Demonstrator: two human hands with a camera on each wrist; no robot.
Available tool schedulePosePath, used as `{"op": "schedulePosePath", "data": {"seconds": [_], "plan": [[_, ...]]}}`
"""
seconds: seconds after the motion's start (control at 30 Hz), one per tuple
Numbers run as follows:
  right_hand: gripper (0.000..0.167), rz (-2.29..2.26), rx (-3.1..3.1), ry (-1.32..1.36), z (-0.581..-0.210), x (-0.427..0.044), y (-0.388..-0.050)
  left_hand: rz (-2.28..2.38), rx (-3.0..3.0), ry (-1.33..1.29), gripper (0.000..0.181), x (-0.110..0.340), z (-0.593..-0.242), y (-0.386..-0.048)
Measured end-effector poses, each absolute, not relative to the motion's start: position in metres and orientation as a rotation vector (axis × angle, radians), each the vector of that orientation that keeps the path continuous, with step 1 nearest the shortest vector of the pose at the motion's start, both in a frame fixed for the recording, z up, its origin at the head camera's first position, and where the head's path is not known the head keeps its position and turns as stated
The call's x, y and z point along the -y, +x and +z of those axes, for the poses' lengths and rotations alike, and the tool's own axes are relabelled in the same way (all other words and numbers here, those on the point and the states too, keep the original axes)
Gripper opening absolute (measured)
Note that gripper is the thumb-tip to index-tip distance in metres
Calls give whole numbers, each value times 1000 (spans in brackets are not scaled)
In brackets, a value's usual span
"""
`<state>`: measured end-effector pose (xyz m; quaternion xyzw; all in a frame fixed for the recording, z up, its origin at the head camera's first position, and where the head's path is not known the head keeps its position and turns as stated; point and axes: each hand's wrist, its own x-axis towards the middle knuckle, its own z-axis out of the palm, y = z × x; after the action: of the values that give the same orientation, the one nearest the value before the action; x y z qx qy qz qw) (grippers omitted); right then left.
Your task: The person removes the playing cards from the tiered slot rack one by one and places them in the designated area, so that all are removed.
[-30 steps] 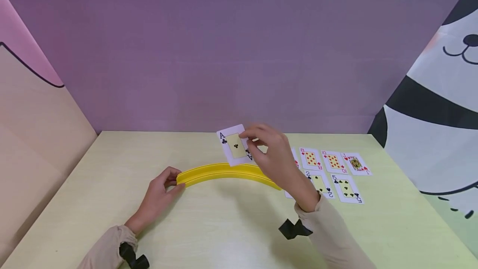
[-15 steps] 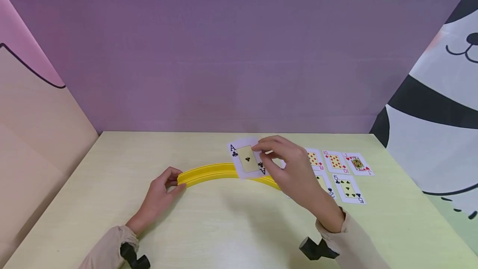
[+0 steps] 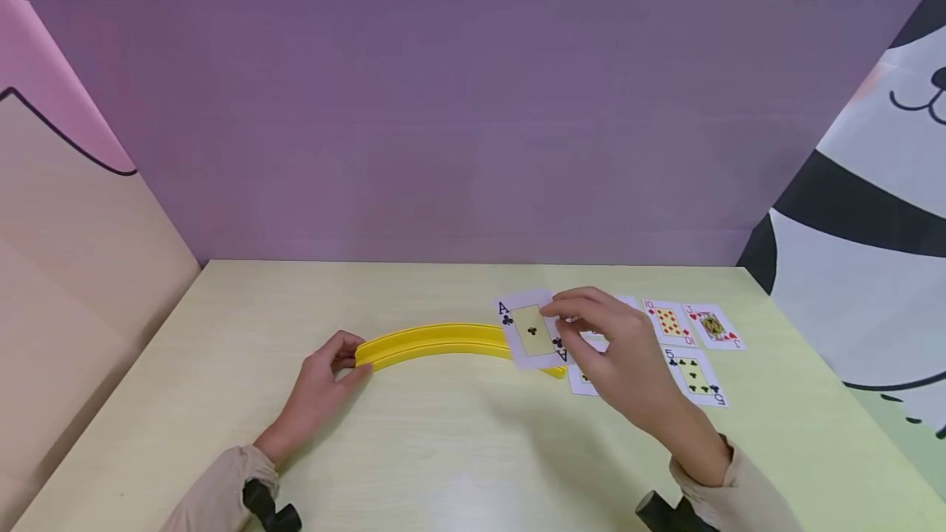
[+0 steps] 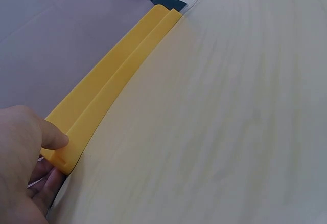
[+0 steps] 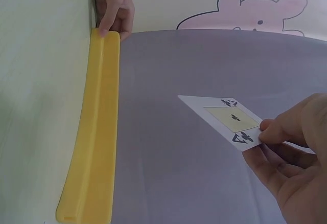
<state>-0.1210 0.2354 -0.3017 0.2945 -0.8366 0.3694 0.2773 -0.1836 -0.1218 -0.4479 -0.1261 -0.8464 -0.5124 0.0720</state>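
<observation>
A curved yellow card holder (image 3: 436, 339) with a groove along it stands on the table. My left hand (image 3: 314, 388) grips its left end between thumb and fingers; the left wrist view shows the thumb on the front face of the holder (image 4: 112, 86). Raised over the holder's right end, my right hand (image 3: 628, 360) pinches an ace of clubs (image 3: 530, 331) by its right edge. In the right wrist view the ace (image 5: 232, 116) is tilted and apart from the yellow holder (image 5: 94, 132).
Face-up cards lie in two rows at the right, among them a ten of diamonds (image 3: 668, 323), a jack of hearts (image 3: 714, 327) and a five of clubs (image 3: 695, 376). Others are partly hidden behind my right hand. A purple wall (image 3: 473, 105) rises behind the table (image 3: 414, 450).
My right hand has moved right and lower with the ace of clubs, from above the holder's middle to its right end. My left hand keeps its grip on the holder.
</observation>
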Motion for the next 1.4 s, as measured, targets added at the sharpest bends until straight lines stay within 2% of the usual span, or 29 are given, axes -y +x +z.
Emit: {"op": "schedulePosePath", "data": {"seconds": [0.87, 1.4], "plan": [[34, 856, 2293, 563, -308, -312, -109, -1544, 2522, -422, 28, 123, -446, -183], [23, 739, 2420, 367, -310, -359, -117, -1544, 2545, -389, 28, 123, -447, -182]]}}
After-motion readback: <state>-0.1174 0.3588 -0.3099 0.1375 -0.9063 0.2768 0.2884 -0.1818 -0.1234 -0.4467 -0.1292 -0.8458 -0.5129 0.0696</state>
